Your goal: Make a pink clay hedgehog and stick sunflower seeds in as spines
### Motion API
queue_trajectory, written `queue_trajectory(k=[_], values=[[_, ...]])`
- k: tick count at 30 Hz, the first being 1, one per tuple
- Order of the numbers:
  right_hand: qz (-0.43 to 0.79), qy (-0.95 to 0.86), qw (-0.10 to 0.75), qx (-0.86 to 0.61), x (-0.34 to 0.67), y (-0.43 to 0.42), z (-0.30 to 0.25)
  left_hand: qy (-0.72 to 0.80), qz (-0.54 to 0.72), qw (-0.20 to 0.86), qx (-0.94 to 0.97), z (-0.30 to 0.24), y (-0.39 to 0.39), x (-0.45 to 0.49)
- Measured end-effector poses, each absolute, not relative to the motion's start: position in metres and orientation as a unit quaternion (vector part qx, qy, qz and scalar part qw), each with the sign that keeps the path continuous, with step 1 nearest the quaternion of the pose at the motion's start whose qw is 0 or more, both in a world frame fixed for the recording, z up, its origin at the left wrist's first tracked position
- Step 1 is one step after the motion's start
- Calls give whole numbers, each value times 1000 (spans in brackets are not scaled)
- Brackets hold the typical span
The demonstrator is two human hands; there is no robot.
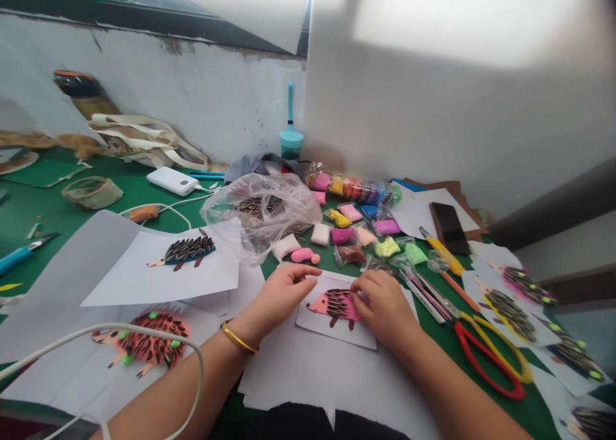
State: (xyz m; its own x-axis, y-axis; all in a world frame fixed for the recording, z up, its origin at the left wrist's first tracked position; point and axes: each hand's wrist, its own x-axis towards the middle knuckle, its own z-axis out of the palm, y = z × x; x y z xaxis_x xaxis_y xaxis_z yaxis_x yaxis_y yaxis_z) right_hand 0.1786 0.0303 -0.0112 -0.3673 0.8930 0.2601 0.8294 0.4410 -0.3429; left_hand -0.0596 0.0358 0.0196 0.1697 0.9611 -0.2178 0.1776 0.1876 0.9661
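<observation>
A small white card lies on a stack of white paper in front of me. On it is a pink clay hedgehog, its back partly covered with striped sunflower seeds and with brown feet below. My right hand rests over the hedgehog's rear, thumb and fingertips closed at the bare magenta clay; whatever they pinch is hidden. My left hand, a gold bangle on its wrist, hovers at the card's upper left with thumb and index finger apart and nothing between them. Pink clay lumps sit just beyond it.
Behind the card are a plastic bag of sunflower seeds and several packets of coloured clay. Scissors, a yellow cutter and a phone lie right. Finished hedgehog pictures flank both sides. A white cable crosses my left forearm.
</observation>
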Motion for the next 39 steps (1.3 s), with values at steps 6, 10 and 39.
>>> queue_trajectory(k=[6, 10, 39], values=[[77, -819, 194, -534, 176, 30, -11, 546, 135, 312, 766, 8, 30, -64], [67, -822, 186, -534, 175, 30, -12, 531, 58, 247, 808, 5, 28, -63], [54, -827, 182, -529, 173, 30, -11, 530, 22, 222, 818, 4, 27, -62]])
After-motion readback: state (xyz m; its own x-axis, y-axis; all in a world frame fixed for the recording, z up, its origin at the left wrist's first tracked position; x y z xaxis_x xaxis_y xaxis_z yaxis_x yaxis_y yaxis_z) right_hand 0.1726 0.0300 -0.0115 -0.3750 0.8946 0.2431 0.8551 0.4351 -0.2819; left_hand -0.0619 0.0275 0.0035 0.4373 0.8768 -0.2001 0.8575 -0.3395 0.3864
